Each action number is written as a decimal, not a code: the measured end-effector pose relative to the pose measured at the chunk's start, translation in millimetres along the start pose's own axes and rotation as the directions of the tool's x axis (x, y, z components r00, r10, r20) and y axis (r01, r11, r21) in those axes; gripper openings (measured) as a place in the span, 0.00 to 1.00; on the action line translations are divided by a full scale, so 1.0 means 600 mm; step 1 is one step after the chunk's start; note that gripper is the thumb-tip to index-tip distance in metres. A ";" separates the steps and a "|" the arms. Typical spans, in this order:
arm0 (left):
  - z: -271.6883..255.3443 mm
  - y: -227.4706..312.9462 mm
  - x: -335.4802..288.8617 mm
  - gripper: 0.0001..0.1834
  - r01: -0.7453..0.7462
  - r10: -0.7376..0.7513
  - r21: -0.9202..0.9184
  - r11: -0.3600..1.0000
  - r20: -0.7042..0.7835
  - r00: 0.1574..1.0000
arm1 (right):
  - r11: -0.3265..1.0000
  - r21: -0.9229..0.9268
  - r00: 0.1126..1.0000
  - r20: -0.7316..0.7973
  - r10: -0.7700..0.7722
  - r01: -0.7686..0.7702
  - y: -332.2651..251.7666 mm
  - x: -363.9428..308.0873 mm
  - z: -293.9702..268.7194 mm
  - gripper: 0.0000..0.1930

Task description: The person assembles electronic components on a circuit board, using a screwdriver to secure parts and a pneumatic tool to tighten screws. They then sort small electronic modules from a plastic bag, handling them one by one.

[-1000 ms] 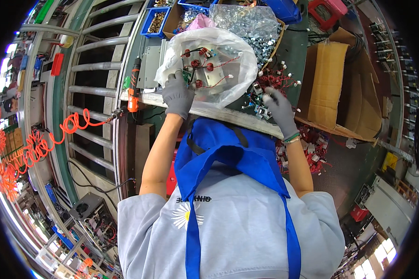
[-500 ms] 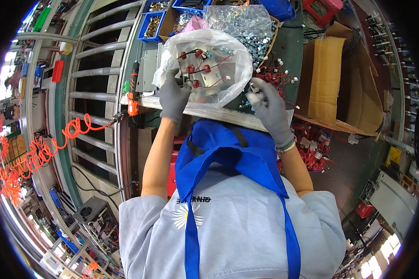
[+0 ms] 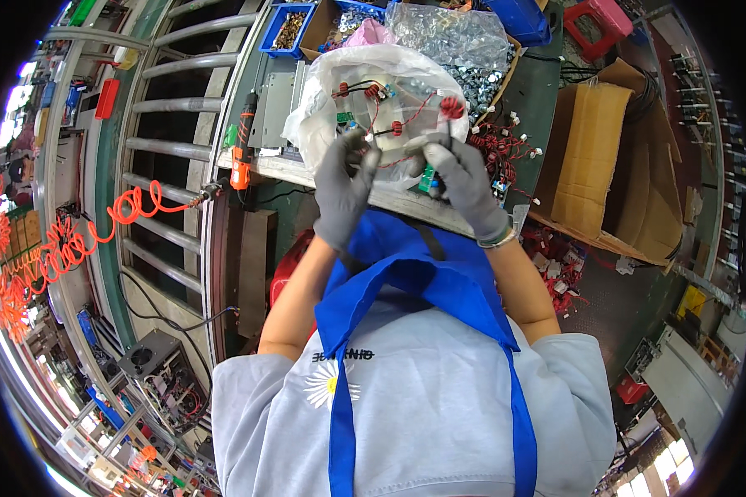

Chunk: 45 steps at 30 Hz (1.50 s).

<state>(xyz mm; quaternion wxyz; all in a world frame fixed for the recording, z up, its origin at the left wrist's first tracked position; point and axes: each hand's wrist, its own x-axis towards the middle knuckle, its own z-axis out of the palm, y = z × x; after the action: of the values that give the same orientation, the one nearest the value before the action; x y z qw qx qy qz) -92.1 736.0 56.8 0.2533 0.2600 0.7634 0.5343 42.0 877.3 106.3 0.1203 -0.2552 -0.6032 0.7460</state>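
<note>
Both my hands wear grey gloves over the near edge of a white plastic bag (image 3: 313, 137). My right hand (image 3: 466, 178) is closed in a pinch on the black lead of a red wire-wound coil (image 3: 452, 108), which stands up above the fingers. Under those fingers shows a small green circuit board (image 3: 427, 177) with a blue part. My left hand (image 3: 346, 186) has its fingertips together at the bag's near side; what they grip is hidden. A red wire runs between the two hands. Inside the bag lie more red coils (image 3: 397, 128) with wires and green boards.
A power screwdriver (image 3: 241, 149) with an orange coiled hose (image 3: 133, 222) lies left of the bag. Behind it are blue parts bins (image 3: 287, 31) and a heap of metal parts (image 3: 464, 83). Red-wired pieces (image 3: 497, 149) and a cardboard box (image 3: 580, 153) are to the right.
My hands have come closer together in front of the bag. A red coil and a green board now show at my right hand. The view has shifted slightly.
</note>
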 end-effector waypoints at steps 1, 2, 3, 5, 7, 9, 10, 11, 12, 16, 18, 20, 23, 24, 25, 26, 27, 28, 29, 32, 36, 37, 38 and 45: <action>-0.002 -0.030 0.019 0.21 -0.048 0.051 0.159 0.986 -0.015 0.999 | 0.998 -0.049 0.999 0.022 -0.049 0.050 0.004 0.000 -0.012 0.17; -0.004 -0.057 0.036 0.20 -0.076 0.077 0.256 0.964 0.005 0.997 | 0.988 -0.104 0.993 -0.004 -0.115 0.114 -0.004 0.001 -0.015 0.17; -0.005 -0.083 0.053 0.20 -0.109 0.104 0.346 0.932 0.032 0.994 | 0.971 -0.164 0.982 -0.030 -0.184 0.177 -0.020 0.001 -0.017 0.16; 0.002 -0.111 0.082 0.21 -0.163 0.135 0.494 0.854 0.092 0.987 | 0.962 -0.202 0.975 -0.085 -0.205 0.185 -0.048 -0.014 -0.027 0.15; 0.006 -0.119 0.102 0.19 -0.227 0.114 0.618 0.753 0.217 0.970 | 0.966 -0.245 0.972 -0.198 -0.129 0.079 -0.057 -0.035 -0.039 0.15; 0.010 -0.117 0.118 0.14 -0.257 0.055 0.701 0.665 0.297 0.953 | 0.967 -0.251 0.952 -0.305 -0.041 -0.039 -0.044 -0.046 -0.062 0.17; 0.010 -0.114 0.123 0.14 -0.275 0.069 0.685 0.675 0.312 0.948 | 0.917 -0.371 0.945 -0.325 0.018 -0.145 -0.023 -0.049 -0.078 0.19; 0.008 -0.113 0.127 0.14 -0.292 0.083 0.671 0.682 0.325 0.942 | 0.843 -0.478 0.933 -0.351 0.074 -0.247 0.002 -0.052 -0.095 0.21; 0.004 -0.111 0.132 0.15 -0.306 0.096 0.657 0.689 0.335 0.937 | 0.746 -0.573 0.916 -0.380 0.126 -0.340 0.031 -0.057 -0.112 0.23; -0.017 -0.106 0.128 0.06 -0.230 0.137 0.452 0.862 0.229 0.964 | 0.398 -0.844 0.911 -0.409 -0.044 -0.360 0.073 -0.082 -0.125 0.35; -0.021 -0.079 0.115 0.04 -0.319 0.271 0.386 0.865 0.175 0.947 | 0.721 -0.635 0.938 -0.340 0.062 -0.278 0.045 -0.072 -0.098 0.33; -0.019 -0.052 0.097 0.04 -0.241 0.182 0.346 0.907 0.194 0.964 | 0.890 -0.405 0.969 -0.210 0.130 -0.207 0.043 -0.050 -0.076 0.31; 0.005 -0.060 0.071 0.04 -0.255 0.210 0.286 0.924 0.178 0.961 | 0.949 -0.021 0.946 -0.097 0.311 -0.314 0.073 -0.002 -0.020 0.25; 0.011 -0.062 0.061 0.04 -0.228 0.193 0.205 0.952 0.175 0.965 | 0.934 0.067 0.935 -0.044 0.353 -0.350 0.086 0.019 -0.006 0.25; 0.017 -0.061 0.047 0.05 -0.237 0.204 0.183 0.954 0.181 0.962 | 0.883 0.191 0.895 -0.045 0.443 -0.428 0.118 0.044 0.006 0.24; 0.021 -0.058 0.032 0.05 -0.246 0.215 0.160 0.956 0.190 0.958 | 0.811 0.314 0.847 -0.034 0.530 -0.494 0.164 0.071 0.016 0.23; 0.019 -0.045 0.018 0.08 -0.244 0.197 0.153 0.958 0.272 0.942 | 0.717 0.428 0.791 -0.008 0.611 -0.550 0.199 0.091 0.020 0.23; 0.020 -0.042 0.006 0.08 -0.260 0.212 0.159 0.952 0.269 0.939 | 0.754 0.358 0.796 -0.047 0.604 -0.551 0.221 0.104 0.022 0.22; 0.015 -0.037 -0.001 0.08 -0.211 0.170 0.157 0.965 0.238 0.956 | 0.784 0.287 0.801 -0.086 0.593 -0.550 0.235 0.114 0.025 0.22; -0.005 -0.057 0.004 0.10 -0.046 0.007 0.279 0.959 0.137 0.991 | 0.824 0.186 0.795 -0.217 0.566 -0.536 0.230 0.133 0.036 0.23; -0.004 -0.087 0.035 0.18 0.001 0.000 0.452 0.892 -0.002 1.000 | 0.876 -0.030 0.849 -0.263 0.458 -0.482 0.214 0.160 0.043 0.20; 0.000 -0.096 0.045 0.23 -0.003 -0.027 0.489 0.872 0.054 0.998 | 0.894 -0.014 0.870 -0.236 0.432 -0.448 0.211 0.166 0.046 0.19; 0.004 -0.106 0.050 0.23 -0.013 -0.023 0.504 0.863 0.065 0.998 | 0.909 0.003 0.890 -0.205 0.408 -0.417 0.206 0.167 0.049 0.18; -0.007 0.012 0.024 0.21 -0.230 0.205 0.398 0.888 0.105 0.973 | 0.878 0.296 0.916 -0.030 0.401 -0.375 0.115 0.108 0.023 0.12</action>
<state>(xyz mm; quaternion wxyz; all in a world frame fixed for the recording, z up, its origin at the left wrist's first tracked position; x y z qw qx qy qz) -104.3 744.9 63.0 0.1550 0.4069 0.8159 0.3804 -10.6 880.6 26.6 0.0308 -0.3843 -0.4202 0.8214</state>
